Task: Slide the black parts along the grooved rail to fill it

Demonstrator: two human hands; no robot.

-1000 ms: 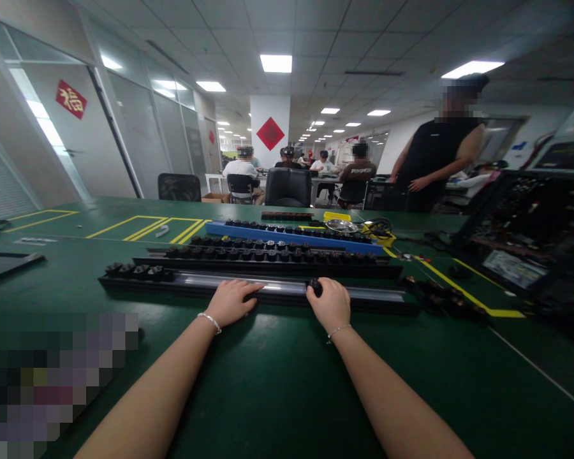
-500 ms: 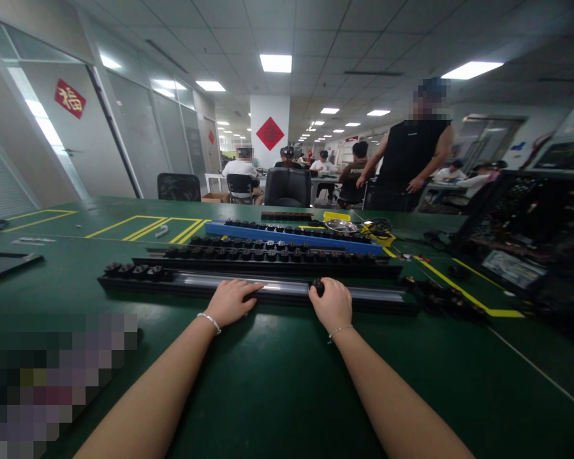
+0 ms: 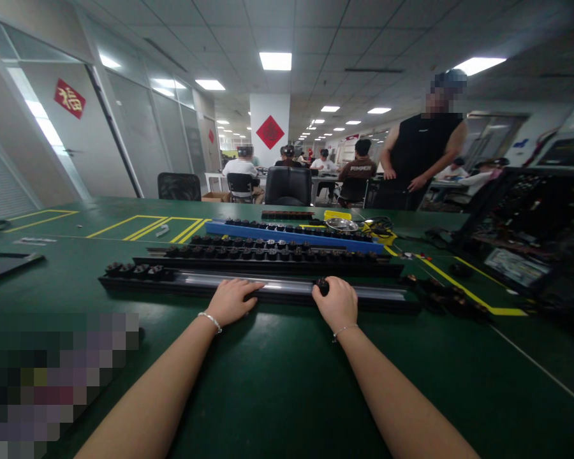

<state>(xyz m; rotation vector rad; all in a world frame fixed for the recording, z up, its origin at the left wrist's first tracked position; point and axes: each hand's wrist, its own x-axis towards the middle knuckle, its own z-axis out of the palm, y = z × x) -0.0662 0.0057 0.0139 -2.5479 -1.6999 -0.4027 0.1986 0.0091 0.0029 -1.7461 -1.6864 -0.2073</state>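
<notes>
A long black rail (image 3: pixel 287 287) with a silvery channel lies across the green table (image 3: pixel 277 382) in front of me. Several small black knobs (image 3: pixel 134 270) sit at its left end. My left hand (image 3: pixel 232 301) rests on the rail's near edge, fingers curled and pressed against it. My right hand (image 3: pixel 337 303) is closed on a small black knob (image 3: pixel 322 286) that sits over the rail's channel. Both wrists wear thin bracelets.
Behind the near rail lie a second black rail full of knobs (image 3: pixel 268 254) and a blue one (image 3: pixel 291 233). A metal bowl (image 3: pixel 341 224) and cables sit farther back. Dark equipment (image 3: pixel 526 242) stands at the right. A person in black (image 3: pixel 421 159) stands beyond the table; others sit behind.
My right hand and the knob have slid a little to the right along the rail. My left hand has stayed put. The standing person in black has shifted about behind the table.
</notes>
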